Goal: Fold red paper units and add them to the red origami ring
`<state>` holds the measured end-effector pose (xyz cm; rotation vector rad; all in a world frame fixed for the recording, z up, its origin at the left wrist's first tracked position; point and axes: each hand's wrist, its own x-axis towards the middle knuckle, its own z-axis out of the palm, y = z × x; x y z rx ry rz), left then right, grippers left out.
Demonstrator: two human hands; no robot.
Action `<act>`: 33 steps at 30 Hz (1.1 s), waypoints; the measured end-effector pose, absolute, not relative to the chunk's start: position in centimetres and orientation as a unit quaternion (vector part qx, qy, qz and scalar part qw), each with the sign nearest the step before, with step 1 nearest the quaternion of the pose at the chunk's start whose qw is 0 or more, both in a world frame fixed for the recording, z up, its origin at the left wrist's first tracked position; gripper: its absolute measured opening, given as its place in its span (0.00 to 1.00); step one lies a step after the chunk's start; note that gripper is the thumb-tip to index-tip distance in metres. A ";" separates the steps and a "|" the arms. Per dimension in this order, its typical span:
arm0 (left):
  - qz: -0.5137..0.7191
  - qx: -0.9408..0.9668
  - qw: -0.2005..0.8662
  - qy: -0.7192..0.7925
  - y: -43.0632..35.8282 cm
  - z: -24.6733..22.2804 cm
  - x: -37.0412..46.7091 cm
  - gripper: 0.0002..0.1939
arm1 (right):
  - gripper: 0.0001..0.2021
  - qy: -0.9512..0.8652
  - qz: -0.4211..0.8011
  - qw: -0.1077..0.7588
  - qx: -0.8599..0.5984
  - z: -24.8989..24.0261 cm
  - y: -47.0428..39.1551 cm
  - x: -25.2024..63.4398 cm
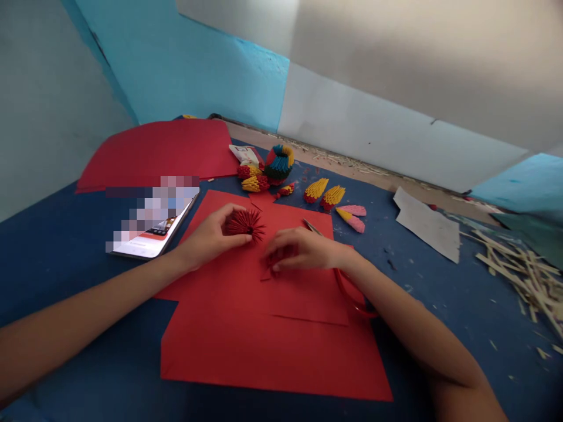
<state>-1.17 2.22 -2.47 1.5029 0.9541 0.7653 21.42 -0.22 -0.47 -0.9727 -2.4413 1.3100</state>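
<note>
My left hand (pixel 220 234) is closed round the side of a dark red spiky paper piece (pixel 247 225), with the thumb at its lower edge. To its right, my right hand (pixel 297 249) is low over the red paper sheets (pixel 264 351), its fingers curled and slightly blurred. Small red paper bits (pixel 266 274) show at its fingertips; whether it grips them is hard to make out. Scissors with red handles (pixel 360 309) lie partly under my right wrist, their tip (pixel 311 226) showing beyond the hand.
A phone (pixel 153 228) lies at the left, before more red sheets (pixel 162 152). Behind the hands are a multicoloured folded-paper ring (pixel 279 164) and yellow-and-red pieces (pixel 315 190). At the right are a grey paper piece (pixel 426 225) and pale strips (pixel 523 275).
</note>
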 end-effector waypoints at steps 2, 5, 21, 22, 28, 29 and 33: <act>0.321 0.645 0.559 0.410 2.2 -2.4 -1.1 0.20 | 0.09 -0.840 0.432 0.114 -0.307 -0.7 -0.2 21.3; 0.326 0.652 0.550 0.408 2.1 -2.4 -1.0 0.20 | 0.07 -0.848 0.433 0.130 -0.278 -1.0 -0.1 21.0; 0.328 0.683 0.512 0.404 1.9 -2.6 -1.1 0.19 | 0.08 -0.806 0.465 0.191 -0.313 -2.3 0.2 20.9; 0.326 0.687 0.504 0.409 1.8 -2.4 -1.0 0.19 | 0.08 -0.804 0.469 0.194 -0.310 -2.4 0.2 20.9; 0.310 0.695 0.501 0.413 2.2 -2.0 -0.7 0.19 | 0.09 -0.756 0.514 0.240 -0.325 -3.0 0.7 21.2; 0.311 0.692 0.510 0.406 2.3 -2.0 -0.6 0.19 | 0.10 -0.740 0.532 0.248 -0.327 -3.1 0.8 21.3; 0.313 0.689 0.525 0.389 3.0 -2.1 -0.2 0.17 | 0.13 -0.688 0.582 0.258 -0.347 -3.4 1.1 21.6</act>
